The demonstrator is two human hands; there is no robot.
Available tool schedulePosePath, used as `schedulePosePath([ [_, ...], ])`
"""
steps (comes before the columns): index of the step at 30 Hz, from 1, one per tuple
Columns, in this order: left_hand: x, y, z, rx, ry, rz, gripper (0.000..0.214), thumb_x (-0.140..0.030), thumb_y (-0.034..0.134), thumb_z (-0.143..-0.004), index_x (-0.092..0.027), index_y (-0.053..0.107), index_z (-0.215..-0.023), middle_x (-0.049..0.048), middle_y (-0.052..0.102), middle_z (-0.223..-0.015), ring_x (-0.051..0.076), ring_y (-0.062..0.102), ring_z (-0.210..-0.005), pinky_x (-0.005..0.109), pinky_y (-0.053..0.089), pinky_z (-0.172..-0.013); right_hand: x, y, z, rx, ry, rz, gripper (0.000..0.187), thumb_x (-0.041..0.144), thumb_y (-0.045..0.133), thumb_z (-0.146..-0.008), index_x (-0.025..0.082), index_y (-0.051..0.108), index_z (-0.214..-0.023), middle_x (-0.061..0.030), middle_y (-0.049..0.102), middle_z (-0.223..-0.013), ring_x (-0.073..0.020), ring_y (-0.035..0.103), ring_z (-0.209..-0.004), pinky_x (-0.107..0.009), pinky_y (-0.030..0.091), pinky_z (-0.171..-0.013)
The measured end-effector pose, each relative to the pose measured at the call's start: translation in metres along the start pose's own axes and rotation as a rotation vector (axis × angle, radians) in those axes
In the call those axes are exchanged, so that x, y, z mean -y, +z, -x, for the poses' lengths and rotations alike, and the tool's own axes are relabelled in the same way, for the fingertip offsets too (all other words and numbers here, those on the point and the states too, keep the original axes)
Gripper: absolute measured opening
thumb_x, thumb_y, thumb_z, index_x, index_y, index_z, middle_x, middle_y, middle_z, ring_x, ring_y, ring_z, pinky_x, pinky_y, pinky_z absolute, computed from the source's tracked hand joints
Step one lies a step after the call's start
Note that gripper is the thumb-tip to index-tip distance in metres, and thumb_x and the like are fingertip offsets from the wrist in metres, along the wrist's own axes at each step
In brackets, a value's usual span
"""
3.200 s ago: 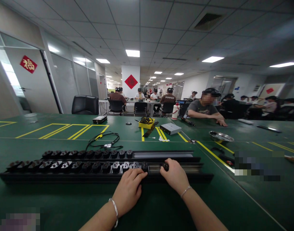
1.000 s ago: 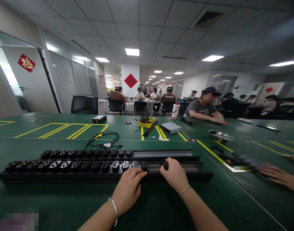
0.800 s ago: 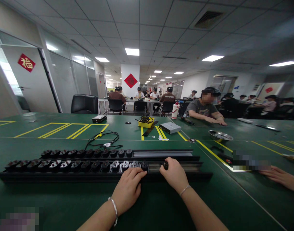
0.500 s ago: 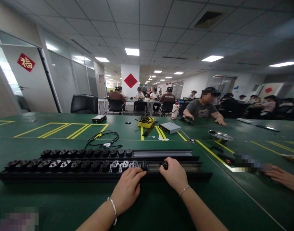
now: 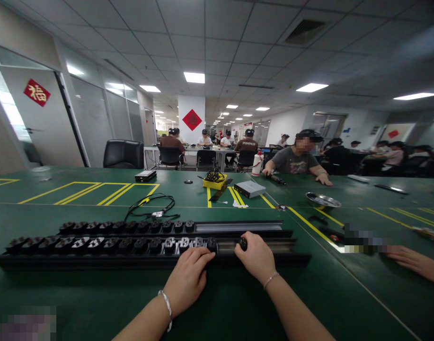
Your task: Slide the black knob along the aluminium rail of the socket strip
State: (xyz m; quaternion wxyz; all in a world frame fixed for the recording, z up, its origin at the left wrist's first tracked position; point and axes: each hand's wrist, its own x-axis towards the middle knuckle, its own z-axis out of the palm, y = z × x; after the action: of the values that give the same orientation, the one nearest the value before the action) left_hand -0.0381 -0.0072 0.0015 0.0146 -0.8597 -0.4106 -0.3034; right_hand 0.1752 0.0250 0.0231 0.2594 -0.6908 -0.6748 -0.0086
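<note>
A long black rail lies across the green table in front of me, with a row of several black socket modules seated in it. A second rail with more modules lies just behind. My left hand rests with curled fingers on the front rail's edge, next to the last seated module. My right hand is closed on a small black module in the empty stretch of the front rail's channel.
A black cable lies behind the rails. Farther back are a yellow box of wires, a grey box and a metal bowl. Another person's hand rests at the right. People sit at tables beyond.
My hands have stayed on the front rail. Another person's hand has come in at the right edge. The seated person across the table has moved an arm.
</note>
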Motion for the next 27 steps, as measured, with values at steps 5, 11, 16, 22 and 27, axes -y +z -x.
schedulePosePath([
  [5, 0.0012, 0.0005, 0.0001, 0.000, 0.001, -0.007, 0.054, -0.002, 0.044, -0.069, -0.027, 0.047, -0.117, 0.0020, 0.053, -0.113, 0.018, 0.047, -0.105, 0.039, 0.041, -0.093, 0.0004, -0.0014, -0.0004, 0.006, -0.004, 0.010, 0.013, 0.029, 0.048, -0.072, 0.019, 0.054, -0.079, -0.0033, 0.057, -0.079, -0.0156, 0.051, -0.079, -0.024, 0.031, -0.065],
  [11, 0.0024, 0.0014, 0.0003, 0.008, 0.001, -0.013, 0.054, -0.002, 0.044, -0.069, -0.027, 0.046, -0.117, 0.0014, 0.052, -0.114, 0.018, 0.047, -0.106, 0.039, 0.040, -0.094, 0.0008, -0.0014, -0.0014, 0.018, 0.012, 0.006, 0.014, 0.029, 0.048, -0.072, 0.019, 0.054, -0.080, -0.0035, 0.057, -0.080, -0.0156, 0.051, -0.078, -0.025, 0.031, -0.064],
  [16, 0.0035, 0.0017, 0.0017, 0.013, 0.000, -0.009, 0.053, -0.002, 0.043, -0.069, -0.027, 0.046, -0.117, 0.0020, 0.052, -0.114, 0.018, 0.046, -0.106, 0.039, 0.040, -0.094, 0.0013, 0.0003, -0.0009, 0.010, 0.008, 0.008, 0.014, 0.029, 0.048, -0.072, 0.019, 0.053, -0.080, -0.0035, 0.056, -0.080, -0.0155, 0.051, -0.078, -0.024, 0.032, -0.065],
  [22, 0.0023, -0.0004, 0.0012, 0.018, -0.008, -0.004, 0.053, -0.003, 0.043, -0.070, -0.026, 0.047, -0.116, 0.0020, 0.052, -0.114, 0.018, 0.046, -0.106, 0.039, 0.041, -0.093, -0.0005, 0.0038, -0.0021, -0.002, -0.010, 0.009, 0.015, 0.028, 0.048, -0.072, 0.018, 0.053, -0.082, -0.0042, 0.057, -0.081, -0.0163, 0.051, -0.080, -0.025, 0.033, -0.066],
  [27, 0.0024, -0.0008, 0.0008, 0.005, 0.003, -0.003, 0.052, -0.003, 0.042, -0.070, -0.026, 0.047, -0.116, 0.0029, 0.053, -0.113, 0.019, 0.047, -0.105, 0.041, 0.041, -0.092, 0.0001, 0.0035, -0.0031, 0.006, -0.017, -0.002, 0.017, 0.027, 0.047, -0.073, 0.017, 0.054, -0.085, -0.0060, 0.058, -0.084, -0.0169, 0.051, -0.083, -0.025, 0.034, -0.069],
])
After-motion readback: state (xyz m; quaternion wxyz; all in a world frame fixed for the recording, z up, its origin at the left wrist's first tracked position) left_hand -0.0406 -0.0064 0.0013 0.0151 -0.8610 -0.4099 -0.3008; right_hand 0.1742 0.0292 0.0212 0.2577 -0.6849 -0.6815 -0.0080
